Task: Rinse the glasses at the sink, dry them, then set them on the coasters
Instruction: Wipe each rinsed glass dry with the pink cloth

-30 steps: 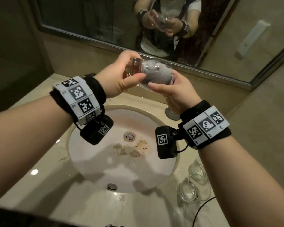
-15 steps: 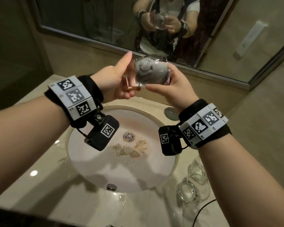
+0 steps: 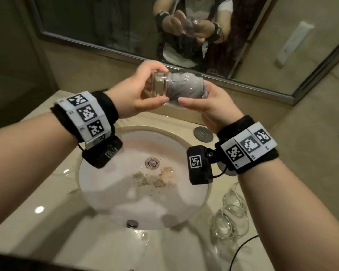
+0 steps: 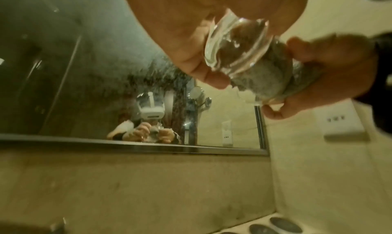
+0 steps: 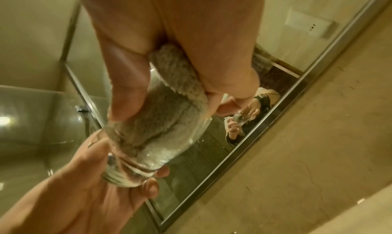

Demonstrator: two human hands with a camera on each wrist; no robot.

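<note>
**Glass being dried over the sink**

A clear glass (image 3: pixel 172 86) is held on its side above the sink (image 3: pixel 186 142), in front of the mirror (image 3: pixel 106 26). Its thick base is gripped by the left hand (image 3: pixel 137 90), fingers and thumb curled round it. A grey cloth (image 3: pixel 186 86) is stuffed into the bowl of the glass and is pinched at the mouth end by the right hand (image 3: pixel 209 106), whose thumb lies along the outside wall. The step in hand is judged to be the drying of the inside.

Two more glasses (image 3: pixel 230 218) are seen on the wet counter (image 3: pixel 164 251) to the right of the basin; whether they are already dried cannot be told. Dark round discs, probably the coasters (image 4: pixel 273 226), are glimpsed at the bottom edge of the left wrist view.

Next, the cloth is expected to be twisted round and then drawn out, with the base kept firmly held, since wet glass slips easily. After that the glass is to be turned upright and carried to a coaster.
</note>
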